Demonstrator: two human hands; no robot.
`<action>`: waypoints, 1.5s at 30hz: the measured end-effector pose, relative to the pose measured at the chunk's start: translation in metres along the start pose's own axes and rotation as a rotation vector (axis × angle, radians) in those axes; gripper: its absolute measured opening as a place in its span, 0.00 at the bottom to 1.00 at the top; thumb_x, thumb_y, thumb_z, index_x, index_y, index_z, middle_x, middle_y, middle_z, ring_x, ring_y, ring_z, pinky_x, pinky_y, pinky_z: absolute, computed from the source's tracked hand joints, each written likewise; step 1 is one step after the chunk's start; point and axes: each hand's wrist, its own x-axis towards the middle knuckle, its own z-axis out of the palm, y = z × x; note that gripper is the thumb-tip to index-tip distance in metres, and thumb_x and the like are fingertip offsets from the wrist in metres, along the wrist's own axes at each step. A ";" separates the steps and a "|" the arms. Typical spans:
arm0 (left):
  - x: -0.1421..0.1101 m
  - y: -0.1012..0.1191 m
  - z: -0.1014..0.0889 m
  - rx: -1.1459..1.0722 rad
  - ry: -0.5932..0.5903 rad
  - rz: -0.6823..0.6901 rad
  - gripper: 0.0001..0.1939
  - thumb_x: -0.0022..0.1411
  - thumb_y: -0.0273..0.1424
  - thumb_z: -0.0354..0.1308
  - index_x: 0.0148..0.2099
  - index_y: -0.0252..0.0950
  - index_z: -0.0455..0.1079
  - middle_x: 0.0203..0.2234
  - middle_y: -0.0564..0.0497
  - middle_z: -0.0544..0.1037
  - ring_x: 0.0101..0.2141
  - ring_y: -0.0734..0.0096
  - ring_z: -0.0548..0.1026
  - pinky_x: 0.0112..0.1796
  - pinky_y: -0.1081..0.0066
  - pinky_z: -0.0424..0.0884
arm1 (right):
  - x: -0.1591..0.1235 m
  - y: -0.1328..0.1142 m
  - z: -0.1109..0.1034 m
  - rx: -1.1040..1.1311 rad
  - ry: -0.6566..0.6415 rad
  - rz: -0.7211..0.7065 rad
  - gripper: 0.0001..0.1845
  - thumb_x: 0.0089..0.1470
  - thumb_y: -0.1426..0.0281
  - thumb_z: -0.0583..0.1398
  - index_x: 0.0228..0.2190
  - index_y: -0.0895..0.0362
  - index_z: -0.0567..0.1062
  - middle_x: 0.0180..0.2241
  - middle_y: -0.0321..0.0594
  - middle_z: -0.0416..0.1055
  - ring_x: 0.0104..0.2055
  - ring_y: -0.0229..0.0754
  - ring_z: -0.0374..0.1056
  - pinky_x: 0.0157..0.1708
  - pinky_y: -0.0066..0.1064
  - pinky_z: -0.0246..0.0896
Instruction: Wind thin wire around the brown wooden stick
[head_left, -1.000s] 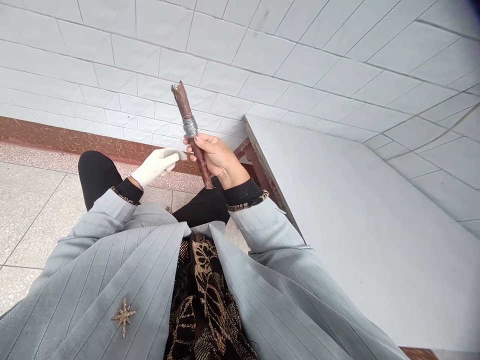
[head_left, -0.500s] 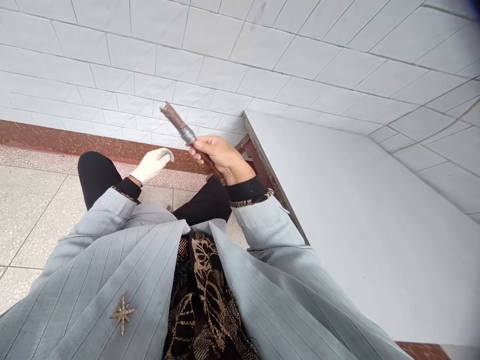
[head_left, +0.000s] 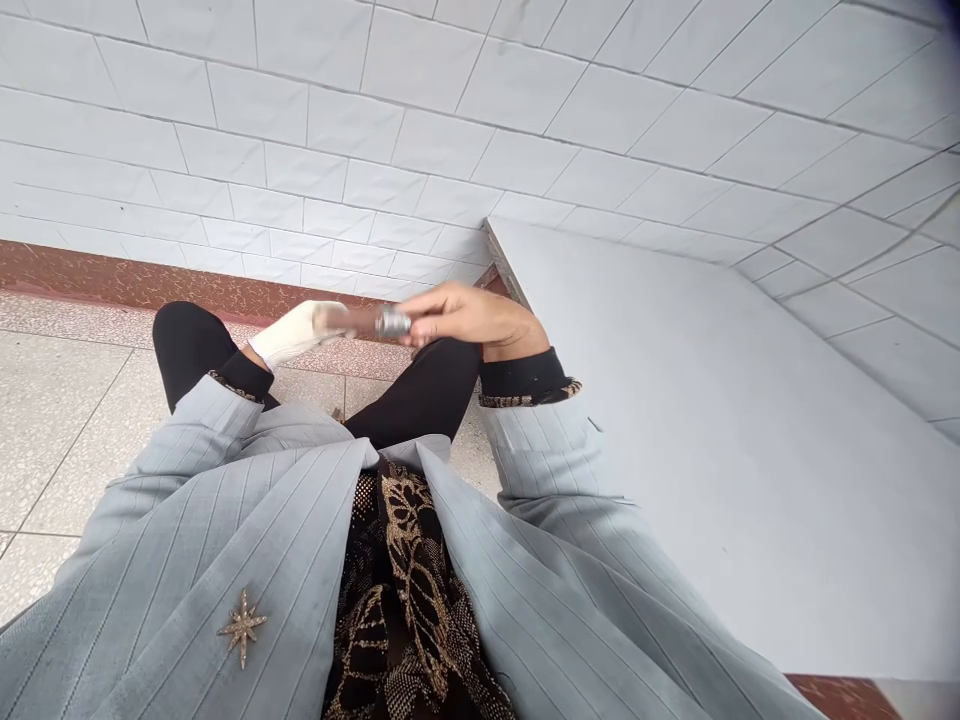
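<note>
Stick (head_left: 360, 320), brown, blurred: between the hands, long axis running side to side. Wire coil (head_left: 392, 322): around the stick, just beside the right fingertips. Right hand (head_left: 469, 317), bare, nearer the coil: fingers grasping the stick. Left hand (head_left: 291, 334), gloved, at the opposite end: whether clenched or released, cannot tell.

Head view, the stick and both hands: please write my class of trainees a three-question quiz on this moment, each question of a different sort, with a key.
1. What colour is the band around the brown stick?
a) green
b) silvery
c) yellow

2. True or false: both hands wear gloves.

3. Fill the gap: the brooch on the grey jacket is shaped like a ____.

Key:
1. b
2. False: the left hand is gloved, but the right hand is bare.
3. star
</note>
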 end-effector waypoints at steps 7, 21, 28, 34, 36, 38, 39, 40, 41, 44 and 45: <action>-0.007 0.008 0.025 0.041 -0.155 0.050 0.14 0.71 0.38 0.55 0.40 0.33 0.74 0.21 0.56 0.66 0.21 0.78 0.61 0.24 0.77 0.57 | 0.022 0.009 0.009 -0.204 0.656 0.228 0.13 0.64 0.64 0.61 0.32 0.60 0.77 0.26 0.37 0.68 0.29 0.36 0.60 0.33 0.31 0.56; -0.009 0.020 0.000 0.331 0.037 0.056 0.11 0.63 0.34 0.54 0.36 0.33 0.74 0.26 0.53 0.75 0.26 0.75 0.68 0.31 0.73 0.64 | 0.015 0.007 0.024 -0.624 -0.157 0.395 0.14 0.62 0.69 0.61 0.44 0.55 0.86 0.36 0.40 0.81 0.37 0.41 0.69 0.38 0.32 0.56; -0.002 0.005 0.005 0.044 0.041 -0.001 0.08 0.66 0.33 0.57 0.36 0.33 0.72 0.22 0.55 0.69 0.23 0.79 0.62 0.25 0.75 0.58 | 0.004 -0.003 0.024 -0.127 -0.146 -0.002 0.22 0.61 0.55 0.64 0.47 0.58 0.84 0.37 0.38 0.80 0.36 0.38 0.68 0.39 0.30 0.61; -0.003 -0.002 0.027 -0.101 -0.198 0.021 0.16 0.70 0.42 0.57 0.38 0.33 0.73 0.20 0.57 0.65 0.22 0.78 0.61 0.24 0.75 0.56 | 0.009 -0.012 0.014 -0.167 0.688 0.049 0.19 0.67 0.57 0.59 0.41 0.59 0.81 0.31 0.40 0.73 0.31 0.37 0.64 0.34 0.30 0.59; -0.006 0.006 0.028 -0.056 -0.237 0.058 0.16 0.70 0.42 0.58 0.38 0.33 0.74 0.22 0.55 0.69 0.22 0.79 0.62 0.25 0.75 0.57 | 0.012 -0.011 0.011 -0.382 0.764 0.193 0.14 0.66 0.63 0.58 0.39 0.60 0.81 0.31 0.42 0.73 0.33 0.40 0.65 0.36 0.32 0.59; -0.010 0.015 0.025 0.011 -0.225 0.076 0.15 0.70 0.41 0.58 0.39 0.33 0.75 0.24 0.54 0.71 0.23 0.79 0.63 0.26 0.76 0.59 | 0.014 -0.008 0.010 -0.597 0.709 0.353 0.12 0.65 0.68 0.59 0.39 0.60 0.82 0.32 0.44 0.75 0.35 0.43 0.67 0.37 0.34 0.57; -0.012 0.019 0.021 0.035 -0.207 0.073 0.15 0.70 0.40 0.58 0.39 0.33 0.76 0.24 0.54 0.71 0.23 0.79 0.63 0.25 0.76 0.59 | 0.014 -0.006 0.011 -0.676 0.647 0.424 0.12 0.64 0.69 0.59 0.40 0.59 0.82 0.33 0.45 0.76 0.36 0.44 0.67 0.38 0.35 0.56; -0.013 0.023 0.018 0.045 -0.182 0.067 0.14 0.70 0.40 0.58 0.39 0.33 0.76 0.23 0.54 0.71 0.22 0.79 0.63 0.25 0.76 0.59 | 0.014 -0.004 0.013 -0.727 0.568 0.484 0.12 0.64 0.70 0.58 0.41 0.59 0.82 0.34 0.46 0.77 0.37 0.45 0.68 0.38 0.35 0.56; -0.014 0.025 0.014 0.039 -0.151 0.061 0.14 0.69 0.39 0.58 0.38 0.33 0.75 0.22 0.54 0.71 0.22 0.80 0.62 0.25 0.76 0.59 | 0.013 -0.002 0.014 -0.752 0.473 0.530 0.13 0.64 0.70 0.58 0.42 0.58 0.83 0.35 0.46 0.78 0.37 0.45 0.68 0.38 0.35 0.55; -0.014 0.028 0.004 -0.045 -0.053 0.052 0.13 0.67 0.38 0.60 0.35 0.33 0.74 0.24 0.52 0.73 0.22 0.80 0.62 0.24 0.76 0.59 | 0.009 0.001 0.017 -0.709 0.143 0.551 0.13 0.63 0.70 0.59 0.42 0.56 0.84 0.34 0.43 0.79 0.35 0.42 0.68 0.37 0.34 0.55; -0.013 0.027 0.002 -0.083 -0.025 0.052 0.13 0.67 0.39 0.61 0.35 0.33 0.73 0.25 0.51 0.75 0.22 0.80 0.62 0.24 0.76 0.59 | 0.007 0.001 0.017 -0.662 0.035 0.513 0.13 0.63 0.69 0.59 0.42 0.56 0.85 0.33 0.41 0.79 0.35 0.41 0.68 0.37 0.33 0.56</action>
